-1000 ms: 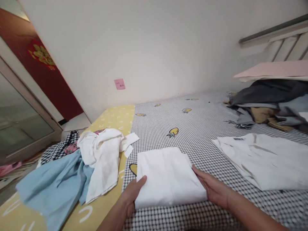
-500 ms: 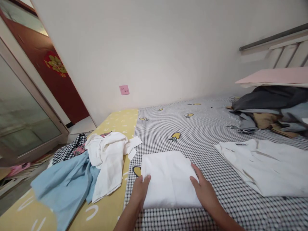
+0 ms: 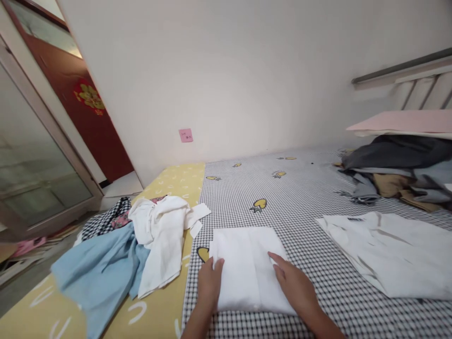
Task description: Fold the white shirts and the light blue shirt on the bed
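A white garment (image 3: 249, 270), folded into a neat rectangle, lies on the checked bed sheet (image 3: 243, 188) at the bottom centre. My left hand (image 3: 211, 280) rests at its left edge, thumb on top and apart from the fingers. On the right side of the cloth, my right hand (image 3: 293, 280) lies with its fingers over the top surface, thumb and index finger a little apart. Neither hand is closed round the cloth. To the right, another white garment (image 3: 391, 249) with a dark neck label is spread out.
Loose white (image 3: 165, 240) and light blue clothes (image 3: 102, 268) lie on the yellow cloth (image 3: 165, 176) at left. A pile of dark and brown clothes (image 3: 391, 165) stands at right, under a pink sheet (image 3: 406, 121). A white wall (image 3: 226, 75) rises behind.
My right hand has moved inward from the right edge onto the top of the folded garment. The whole view has shifted slightly, with things appearing lower.
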Demonstrator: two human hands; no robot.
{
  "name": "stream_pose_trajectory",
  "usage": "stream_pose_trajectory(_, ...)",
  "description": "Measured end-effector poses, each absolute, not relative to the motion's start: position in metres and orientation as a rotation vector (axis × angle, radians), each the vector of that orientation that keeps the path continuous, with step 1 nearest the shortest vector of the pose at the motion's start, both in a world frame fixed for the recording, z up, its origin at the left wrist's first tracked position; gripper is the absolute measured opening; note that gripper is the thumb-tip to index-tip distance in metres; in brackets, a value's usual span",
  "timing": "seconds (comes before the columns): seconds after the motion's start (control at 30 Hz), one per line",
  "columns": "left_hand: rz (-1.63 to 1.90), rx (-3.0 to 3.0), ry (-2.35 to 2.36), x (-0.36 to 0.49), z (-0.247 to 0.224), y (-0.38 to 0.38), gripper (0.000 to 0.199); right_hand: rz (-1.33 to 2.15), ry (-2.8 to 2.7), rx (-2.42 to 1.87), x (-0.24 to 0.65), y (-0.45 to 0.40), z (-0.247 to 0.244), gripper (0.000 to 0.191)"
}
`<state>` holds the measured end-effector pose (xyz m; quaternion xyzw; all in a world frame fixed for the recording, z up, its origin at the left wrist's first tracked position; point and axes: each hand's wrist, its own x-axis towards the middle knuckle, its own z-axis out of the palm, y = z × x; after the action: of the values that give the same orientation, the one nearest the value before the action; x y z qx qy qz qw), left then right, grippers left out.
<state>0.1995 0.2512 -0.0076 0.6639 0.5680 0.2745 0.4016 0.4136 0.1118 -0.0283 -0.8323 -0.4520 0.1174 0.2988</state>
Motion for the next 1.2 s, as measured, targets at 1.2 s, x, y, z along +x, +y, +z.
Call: stream_pose_trajectory(1.2, 1.014, 1.444, 1.428, 0.174, -0.023, 0.204, 0.049, 0.006, -1.738, -2.17, 0.333, 0.162, -0.022, 0.053)
